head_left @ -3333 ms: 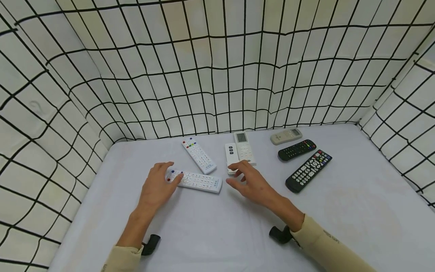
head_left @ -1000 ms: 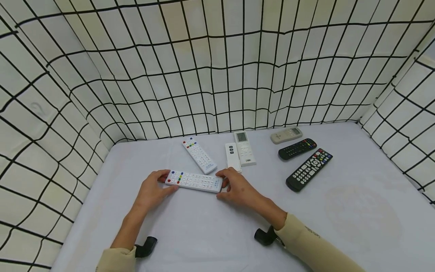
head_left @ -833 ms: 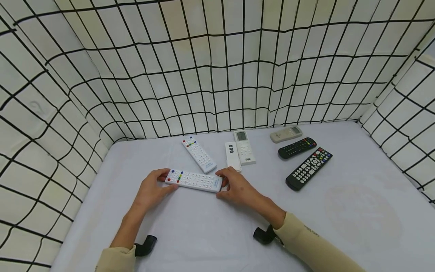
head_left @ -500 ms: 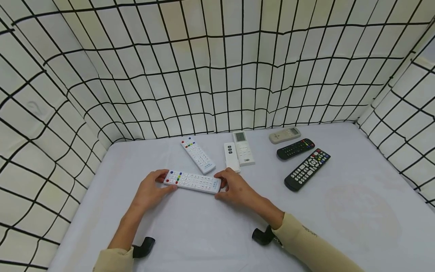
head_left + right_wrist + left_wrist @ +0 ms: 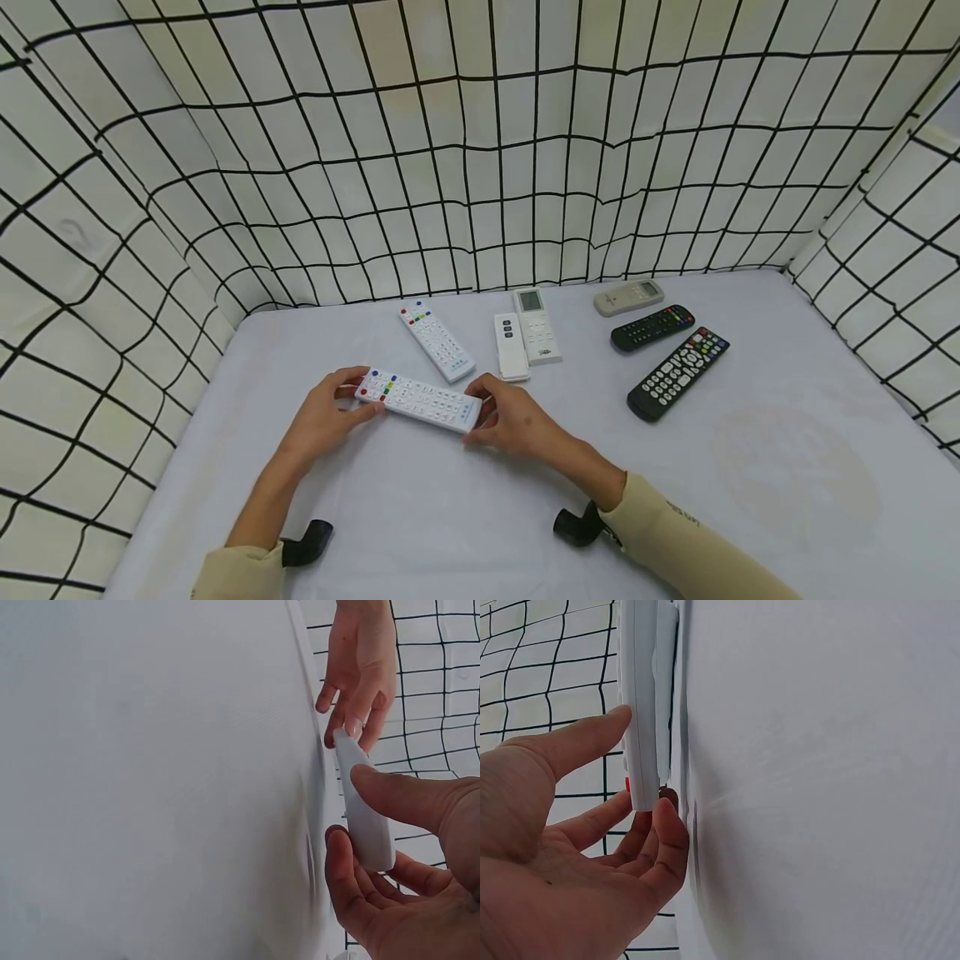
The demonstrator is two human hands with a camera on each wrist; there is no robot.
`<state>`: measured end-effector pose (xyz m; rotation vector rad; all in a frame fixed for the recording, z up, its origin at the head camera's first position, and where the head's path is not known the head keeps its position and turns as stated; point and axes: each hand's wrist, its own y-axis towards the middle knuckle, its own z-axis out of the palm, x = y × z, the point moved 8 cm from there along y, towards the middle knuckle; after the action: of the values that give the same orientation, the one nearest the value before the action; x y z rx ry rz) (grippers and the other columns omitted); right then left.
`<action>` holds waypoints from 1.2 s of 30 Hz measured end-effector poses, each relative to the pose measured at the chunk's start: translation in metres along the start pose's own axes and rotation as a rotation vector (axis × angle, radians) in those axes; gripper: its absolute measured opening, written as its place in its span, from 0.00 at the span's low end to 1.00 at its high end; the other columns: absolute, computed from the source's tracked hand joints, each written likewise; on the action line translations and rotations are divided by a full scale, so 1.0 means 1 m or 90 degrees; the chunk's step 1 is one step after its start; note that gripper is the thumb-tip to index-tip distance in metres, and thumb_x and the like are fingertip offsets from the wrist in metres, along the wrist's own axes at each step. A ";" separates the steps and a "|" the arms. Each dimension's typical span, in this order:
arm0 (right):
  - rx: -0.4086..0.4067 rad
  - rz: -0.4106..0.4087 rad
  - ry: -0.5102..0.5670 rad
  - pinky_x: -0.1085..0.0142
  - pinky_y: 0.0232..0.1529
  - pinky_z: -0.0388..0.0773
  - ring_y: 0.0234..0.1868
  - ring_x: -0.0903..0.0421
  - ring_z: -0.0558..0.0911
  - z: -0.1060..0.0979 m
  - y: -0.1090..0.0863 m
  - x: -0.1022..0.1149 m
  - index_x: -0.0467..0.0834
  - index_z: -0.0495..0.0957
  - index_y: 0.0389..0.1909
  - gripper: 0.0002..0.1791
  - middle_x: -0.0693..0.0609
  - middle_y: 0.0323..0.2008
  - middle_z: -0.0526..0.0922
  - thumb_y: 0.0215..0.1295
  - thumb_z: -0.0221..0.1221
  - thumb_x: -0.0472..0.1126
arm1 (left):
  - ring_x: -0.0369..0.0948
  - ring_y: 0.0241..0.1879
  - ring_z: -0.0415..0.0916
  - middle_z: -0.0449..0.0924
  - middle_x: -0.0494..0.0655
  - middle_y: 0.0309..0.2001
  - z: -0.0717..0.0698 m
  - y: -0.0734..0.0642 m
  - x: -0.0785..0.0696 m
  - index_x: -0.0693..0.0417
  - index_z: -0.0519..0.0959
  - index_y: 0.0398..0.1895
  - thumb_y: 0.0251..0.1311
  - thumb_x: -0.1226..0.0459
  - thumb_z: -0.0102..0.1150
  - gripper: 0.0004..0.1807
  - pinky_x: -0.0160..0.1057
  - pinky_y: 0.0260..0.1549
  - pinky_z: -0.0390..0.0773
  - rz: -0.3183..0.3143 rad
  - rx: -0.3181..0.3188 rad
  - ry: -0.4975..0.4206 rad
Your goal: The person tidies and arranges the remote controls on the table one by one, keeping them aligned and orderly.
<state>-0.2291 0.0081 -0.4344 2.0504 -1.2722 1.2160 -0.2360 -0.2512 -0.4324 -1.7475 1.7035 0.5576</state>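
A white remote control (image 5: 418, 402) with colored buttons is held between both hands, buttons facing up. Its left end is pinched by my left hand (image 5: 324, 417), thumb on the near edge and fingers at the far side. My right hand (image 5: 517, 419) grips the other end in the same way. In the left wrist view, the thumb presses the side of the remote (image 5: 639, 712), while curled fingers sit around its end. The right wrist view has the remote (image 5: 364, 806) slightly off the white cloth, with fingers partly hidden behind it.
Behind lies another white remote (image 5: 438, 342), beside a small white remote (image 5: 512, 348) and a white one with a screen (image 5: 537, 327). To the right are a beige remote (image 5: 628, 298) and two black remotes (image 5: 652, 328). Black netting (image 5: 480, 167) over white cloth encloses the table.
At first my left hand hovered over the remote and my right hand was apart from it; both grip it now. Lately the remote has shifted slightly left, its right end turned toward me.
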 end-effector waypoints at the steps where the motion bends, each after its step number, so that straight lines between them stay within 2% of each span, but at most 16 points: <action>1: 0.001 -0.002 0.004 0.71 0.42 0.83 0.42 0.58 0.84 0.001 0.000 0.001 0.40 0.74 0.59 0.32 0.48 0.45 0.84 0.54 0.77 0.33 | 0.61 0.68 0.71 0.70 0.63 0.71 -0.001 0.000 0.000 0.57 0.66 0.77 0.65 0.58 0.70 0.39 0.52 0.57 0.77 0.002 0.002 -0.009; 3: 0.003 -0.006 0.015 0.71 0.43 0.83 0.43 0.58 0.84 0.001 0.000 0.003 0.40 0.73 0.59 0.32 0.47 0.47 0.84 0.55 0.77 0.33 | 0.61 0.70 0.70 0.69 0.63 0.72 -0.003 0.002 0.000 0.56 0.65 0.77 0.65 0.58 0.70 0.40 0.48 0.54 0.80 0.004 0.007 -0.034; 7: 0.008 -0.008 0.039 0.70 0.44 0.84 0.45 0.57 0.85 0.002 0.000 0.006 0.40 0.73 0.61 0.34 0.47 0.51 0.82 0.55 0.77 0.33 | 0.58 0.73 0.67 0.65 0.60 0.76 -0.005 0.004 0.001 0.54 0.63 0.79 0.65 0.60 0.70 0.41 0.30 0.48 0.78 0.002 0.020 -0.125; 9: 0.013 -0.003 0.059 0.69 0.45 0.84 0.46 0.57 0.85 0.002 0.000 0.007 0.41 0.73 0.63 0.35 0.46 0.53 0.81 0.55 0.77 0.34 | 0.54 0.74 0.67 0.63 0.57 0.77 -0.006 0.005 0.001 0.52 0.62 0.80 0.66 0.60 0.70 0.42 0.23 0.46 0.75 0.000 0.025 -0.176; 11: 0.018 0.002 0.084 0.68 0.46 0.85 0.46 0.56 0.85 0.004 0.000 0.007 0.42 0.72 0.64 0.36 0.45 0.55 0.80 0.55 0.77 0.34 | 0.44 0.71 0.69 0.63 0.54 0.78 -0.008 0.005 0.001 0.51 0.62 0.80 0.66 0.59 0.69 0.41 0.20 0.47 0.73 -0.002 0.024 -0.215; 14: 0.025 0.011 0.127 0.67 0.47 0.85 0.47 0.56 0.86 0.007 0.001 0.008 0.42 0.72 0.66 0.38 0.43 0.56 0.78 0.55 0.77 0.34 | 0.29 0.64 0.72 0.65 0.52 0.77 -0.009 0.006 0.000 0.50 0.63 0.80 0.68 0.59 0.68 0.40 0.19 0.49 0.75 0.000 0.017 -0.274; 16: 0.032 0.012 0.161 0.66 0.48 0.85 0.48 0.56 0.86 0.010 0.001 0.009 0.41 0.71 0.66 0.39 0.43 0.55 0.78 0.54 0.77 0.33 | 0.23 0.58 0.74 0.67 0.50 0.73 -0.010 0.007 -0.001 0.53 0.63 0.80 0.68 0.61 0.68 0.39 0.20 0.50 0.77 -0.002 0.010 -0.325; 21: 0.045 0.022 0.205 0.69 0.48 0.82 0.48 0.58 0.85 0.018 0.002 0.012 0.41 0.71 0.64 0.38 0.46 0.53 0.81 0.54 0.77 0.34 | 0.24 0.54 0.77 0.72 0.40 0.62 -0.011 0.006 0.000 0.61 0.62 0.79 0.68 0.66 0.67 0.39 0.24 0.52 0.80 -0.013 0.004 -0.454; 24: 0.047 0.030 0.210 0.70 0.47 0.80 0.47 0.59 0.84 0.020 0.002 0.014 0.42 0.71 0.62 0.37 0.47 0.52 0.82 0.53 0.78 0.34 | 0.26 0.56 0.76 0.70 0.39 0.62 -0.011 0.006 0.000 0.62 0.62 0.79 0.68 0.66 0.67 0.39 0.24 0.54 0.80 -0.016 0.004 -0.477; 28: 0.054 0.030 0.231 0.69 0.49 0.80 0.48 0.58 0.84 0.023 0.001 0.016 0.41 0.71 0.60 0.35 0.47 0.52 0.83 0.52 0.77 0.33 | 0.28 0.57 0.75 0.68 0.44 0.66 -0.008 0.006 0.001 0.61 0.62 0.79 0.69 0.64 0.66 0.38 0.23 0.55 0.79 -0.025 0.001 -0.469; 33: 0.072 0.035 0.254 0.70 0.53 0.80 0.50 0.59 0.83 0.029 -0.001 0.014 0.39 0.71 0.58 0.33 0.48 0.52 0.82 0.53 0.77 0.32 | 0.26 0.55 0.78 0.66 0.51 0.70 -0.003 0.006 0.003 0.61 0.62 0.79 0.71 0.64 0.64 0.37 0.22 0.55 0.78 -0.042 0.007 -0.470; 36: 0.075 0.024 0.263 0.70 0.54 0.79 0.50 0.59 0.83 0.030 -0.002 0.015 0.38 0.71 0.58 0.33 0.47 0.51 0.81 0.54 0.76 0.33 | 0.25 0.55 0.78 0.66 0.52 0.71 -0.003 0.008 0.001 0.61 0.62 0.79 0.72 0.65 0.62 0.35 0.23 0.56 0.78 -0.033 0.009 -0.477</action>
<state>-0.2112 -0.0206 -0.4370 1.7296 -1.0656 1.6608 -0.2443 -0.2532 -0.4320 -1.3168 1.1208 1.0152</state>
